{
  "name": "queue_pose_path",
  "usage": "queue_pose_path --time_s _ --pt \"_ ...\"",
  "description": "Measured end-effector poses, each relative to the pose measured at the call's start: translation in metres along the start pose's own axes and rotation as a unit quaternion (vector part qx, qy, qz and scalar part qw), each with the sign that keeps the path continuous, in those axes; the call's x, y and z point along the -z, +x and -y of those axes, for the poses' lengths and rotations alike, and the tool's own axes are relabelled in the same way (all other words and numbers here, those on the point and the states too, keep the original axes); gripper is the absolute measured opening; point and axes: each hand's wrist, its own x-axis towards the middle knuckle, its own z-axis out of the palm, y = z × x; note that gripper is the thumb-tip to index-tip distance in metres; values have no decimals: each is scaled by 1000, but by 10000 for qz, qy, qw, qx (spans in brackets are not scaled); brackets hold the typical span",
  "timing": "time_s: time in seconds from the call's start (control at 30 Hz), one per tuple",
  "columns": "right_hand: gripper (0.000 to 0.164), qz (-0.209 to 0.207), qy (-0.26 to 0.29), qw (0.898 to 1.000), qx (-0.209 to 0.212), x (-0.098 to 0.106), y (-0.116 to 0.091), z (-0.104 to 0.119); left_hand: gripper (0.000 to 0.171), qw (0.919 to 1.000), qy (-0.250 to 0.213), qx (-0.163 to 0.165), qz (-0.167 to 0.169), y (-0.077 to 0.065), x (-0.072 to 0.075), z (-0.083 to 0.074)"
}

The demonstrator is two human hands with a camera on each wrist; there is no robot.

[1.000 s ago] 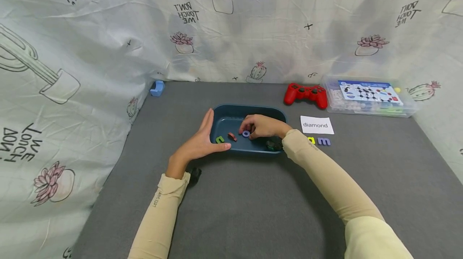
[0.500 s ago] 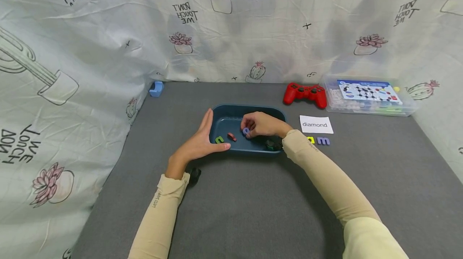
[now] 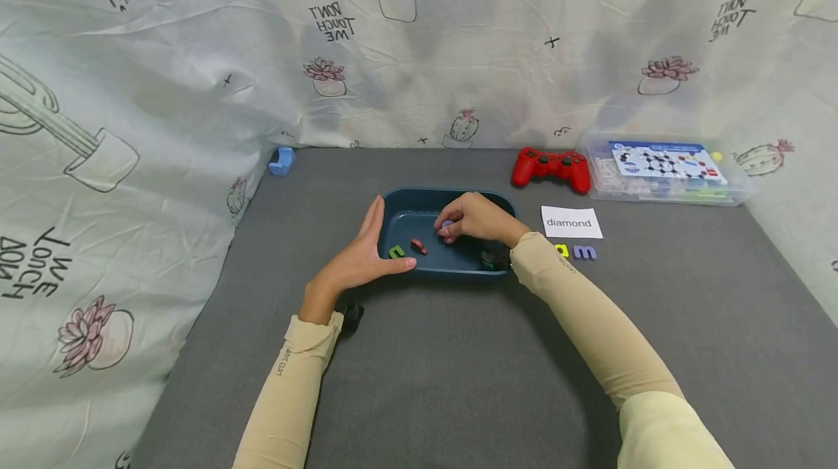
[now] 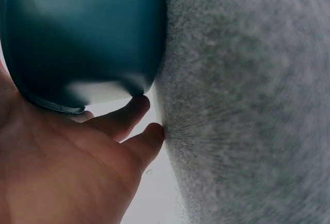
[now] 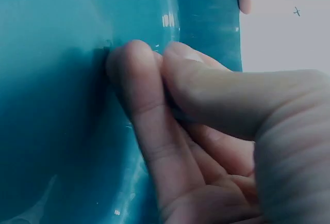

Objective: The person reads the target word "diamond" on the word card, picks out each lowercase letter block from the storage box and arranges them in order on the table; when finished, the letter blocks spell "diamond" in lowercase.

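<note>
In the head view my left hand [image 3: 356, 258] rests against the left end of a dark blue tray [image 3: 452, 190], fingers straight along its outer side and thumb along the front rim. Over the tray's middle, my right hand [image 3: 483, 217] pinches a small purple letter o [image 3: 448, 223] between thumb and fingers; in the right wrist view those fingers hide most of it. A green letter n [image 3: 396, 252] and a reddish letter [image 3: 419, 246], its kind unclear, lie inside the tray to the left.
Right of the tray lie a white card [image 3: 572, 222] reading "diamond", a yellow letter [image 3: 561, 250] partly behind the sleeve, and a purple letter m [image 3: 585, 252]. Behind stand a red game controller [image 3: 551, 169] and a clear plastic box [image 3: 668, 171]. A light blue object [image 3: 282, 161] sits far left.
My right hand has picked the purple letter o up off the tray floor, moved slightly away from me and turned so its fingers cover more of it. The left hand has stayed put.
</note>
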Motion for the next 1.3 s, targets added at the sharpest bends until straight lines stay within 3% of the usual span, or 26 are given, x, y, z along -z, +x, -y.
queue_pose_path --time_s 0.17,0.27,0.53,0.67,0.87,1.03,1.17,1.3 --pt "23 -65 248 9997 -39 1 0 2 133 9999 102 36 -50 0 -1 0" --pt "25 -88 695 9975 -104 2 -2 5 133 9998 201 54 -55 1 -1 0" --pt "24 -163 1859 9819 -321 7 -9 12 132 9997 208 68 -64 2 -2 0" --pt "30 -267 2675 9612 -616 12 -10 14 132 9998 165 67 -62 2 -2 1" --pt "41 -551 4081 9058 -999 21 -18 21 134 9999 124 33 -56 3 -2 1" --pt "46 -817 4750 8697 -1066 28 -30 23 137 9997 216 53 -77 4 -2 1" --pt "45 -974 5004 8539 -1046 34 -40 21 136 9997 199 94 -81 3 -2 1" --pt "39 -1130 5055 8503 -936 40 -51 19 134 9998 180 77 -93 2 -2 0"
